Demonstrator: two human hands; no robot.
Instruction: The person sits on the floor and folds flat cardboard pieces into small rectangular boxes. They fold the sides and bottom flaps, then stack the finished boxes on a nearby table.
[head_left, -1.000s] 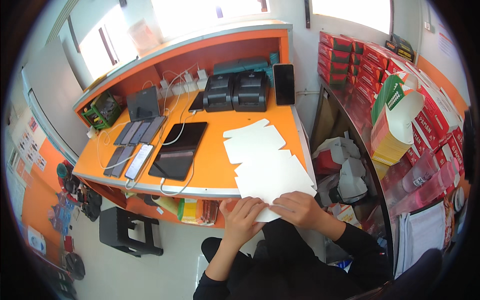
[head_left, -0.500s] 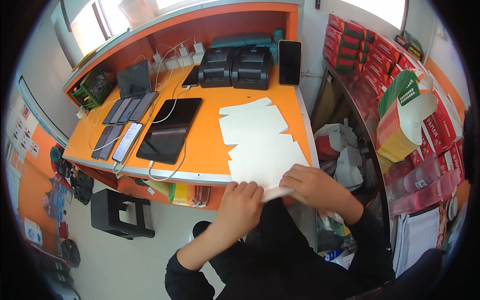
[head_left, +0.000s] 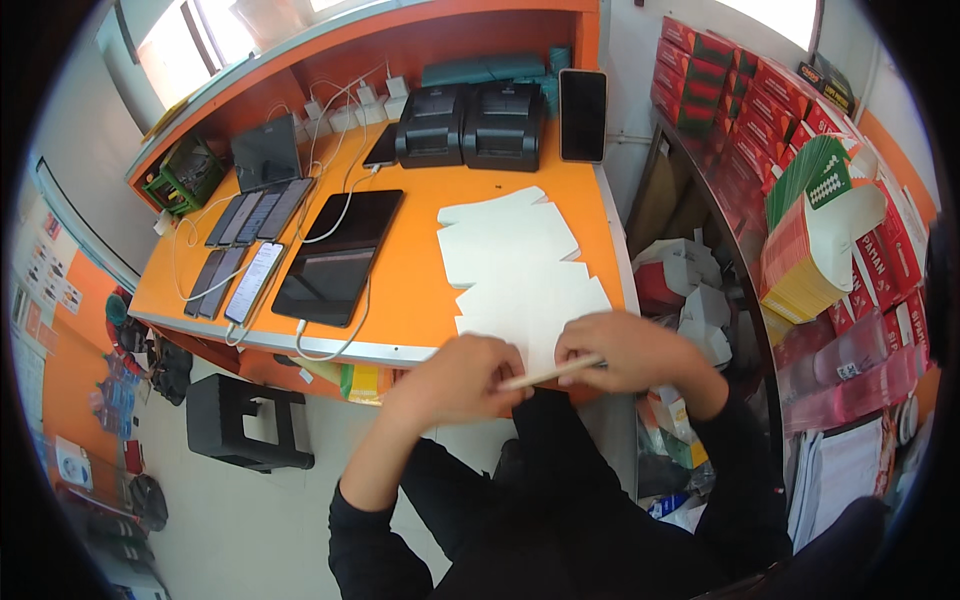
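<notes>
The white die-cut card (head_left: 527, 295) lay on the orange bench (head_left: 416, 262), its near edge past the front and pinched in the fingers of your left hand (head_left: 458, 375) and right hand (head_left: 635, 350), with a black tablet (head_left: 340, 258) to its left and black printers (head_left: 500, 128) behind.

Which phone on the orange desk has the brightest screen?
The right-hand phone of the front row, beside the black tablet: its screen glows white, while the others look darker.
</notes>
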